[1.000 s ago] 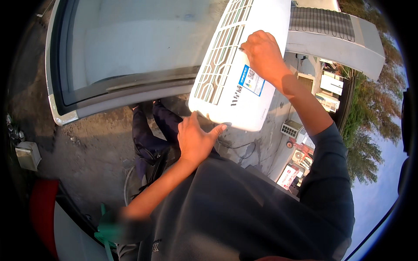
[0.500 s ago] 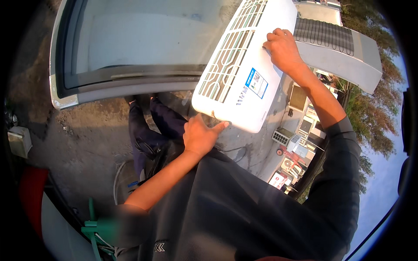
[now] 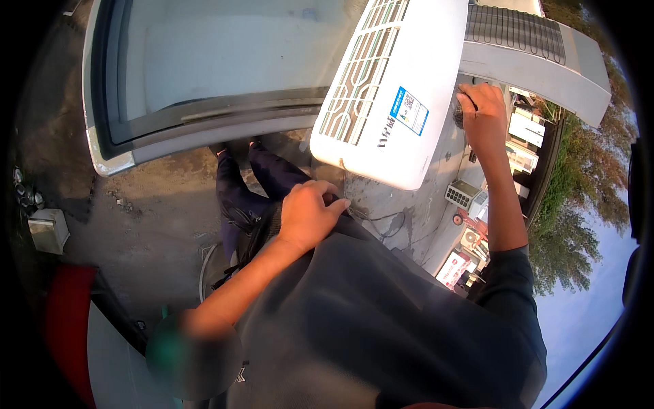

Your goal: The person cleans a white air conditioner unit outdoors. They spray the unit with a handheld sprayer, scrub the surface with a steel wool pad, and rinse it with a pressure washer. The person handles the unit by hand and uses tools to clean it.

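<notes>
White louvred casing (image 3: 412, 68) lies diagonally above the hands, its far end cut off at the top edge, one end resting against or over the pale-rimmed panel (image 3: 218, 137); contact there unclear. Left hand (image 3: 306, 211) near the casing's lower end, thumb and forefinger parted, other fingertips hidden. Right hand (image 3: 486, 112) just beside the casing's right edge, fingers bent; cannot tell whether they touch it or pinch anything. Blurred patch (image 3: 194, 354) covers the lower-left sleeve. Far clutter too small to sort. Count: one casing, one blue-bordered sticker (image 3: 409, 111), two hands, two dark-trousered legs (image 3: 276, 167), one coil-backed appliance (image 3: 531, 65).
</notes>
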